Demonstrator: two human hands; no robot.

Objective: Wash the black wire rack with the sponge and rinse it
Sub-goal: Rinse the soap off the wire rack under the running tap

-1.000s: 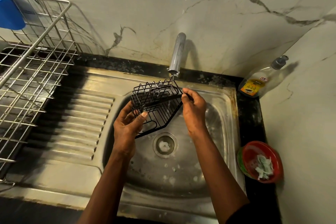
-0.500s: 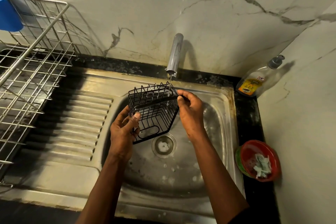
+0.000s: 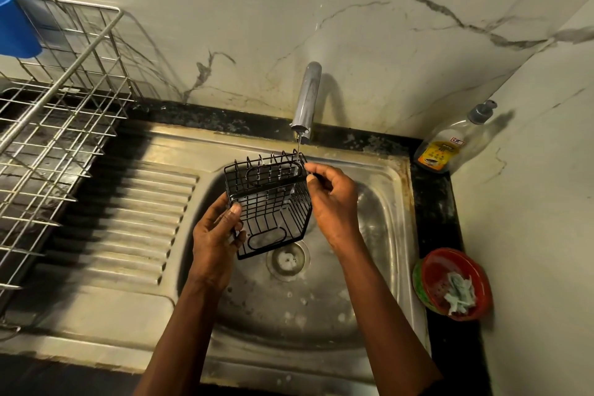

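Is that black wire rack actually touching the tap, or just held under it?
Apart. The head view shows a gap between the mouth of the tap and the rack, with a thin stream of water falling across it.

The wire rack is showing solid black against the dull silver sink, whose draining board is carrying a ribbed pattern of light and dark stripes. The wall is showing off-white with grey veins, the worktop black with pale specks. The cup is showing blue beside the silvery dish rack, the bowl red with a green outside, the clear bottle a yellow label
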